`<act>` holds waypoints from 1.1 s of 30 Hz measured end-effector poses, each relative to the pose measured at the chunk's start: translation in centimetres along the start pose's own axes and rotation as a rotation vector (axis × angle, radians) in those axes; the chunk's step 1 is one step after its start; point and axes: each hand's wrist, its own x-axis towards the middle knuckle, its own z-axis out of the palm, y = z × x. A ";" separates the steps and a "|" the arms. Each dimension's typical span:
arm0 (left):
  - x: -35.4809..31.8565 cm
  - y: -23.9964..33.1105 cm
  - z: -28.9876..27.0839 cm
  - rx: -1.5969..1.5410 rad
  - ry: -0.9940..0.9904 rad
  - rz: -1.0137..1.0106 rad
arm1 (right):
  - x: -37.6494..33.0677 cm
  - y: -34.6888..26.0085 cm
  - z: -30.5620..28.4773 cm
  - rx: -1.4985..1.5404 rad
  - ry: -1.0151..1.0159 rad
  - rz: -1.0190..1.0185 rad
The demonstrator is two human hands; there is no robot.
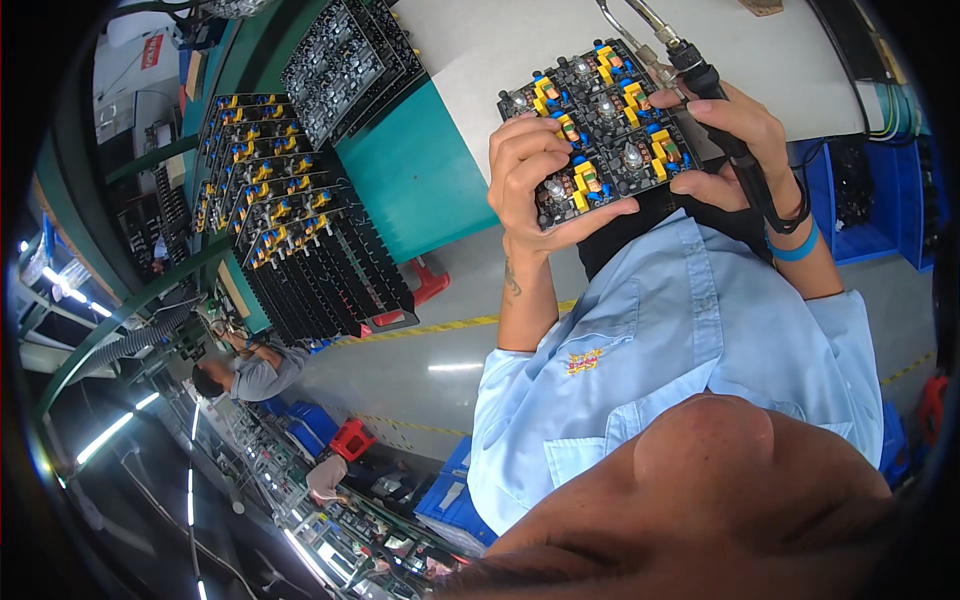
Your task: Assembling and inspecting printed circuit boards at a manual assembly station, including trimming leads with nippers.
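A black circuit board panel [606, 150] is held up in front of my light blue shirt. It is divided into several like sections, each with yellow, blue and clear rounded parts. My left hand [535, 180] is closed around its left side, fingers curled over the edge and thumb along the near edge. On the other side, my right hand [745, 135] grips a soldering iron [722, 125] with a black handle and thin metal tubes. That hand's thumb and a fingertip also touch the board's right edge. The iron's tip cannot be made out.
Beyond the board lies a pale work surface [480, 50]. Left of it, a rack [320, 250] holds several populated boards, with stacked black panels [350, 70] behind. Blue bins [870, 200] stand at right, near cables [895, 110]. A co-worker [260, 372] is far left.
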 end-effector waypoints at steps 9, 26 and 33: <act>-0.1 -0.5 -0.9 0.050 -0.043 0.009 | 0.5 0.0 1.6 0.041 0.137 -0.022; -0.1 -0.4 -0.9 0.060 -0.045 -0.007 | 0.7 0.1 1.5 0.013 0.133 -0.041; -0.2 -0.5 -0.9 0.066 -0.041 -0.002 | 0.0 0.4 1.1 -0.024 0.066 -0.010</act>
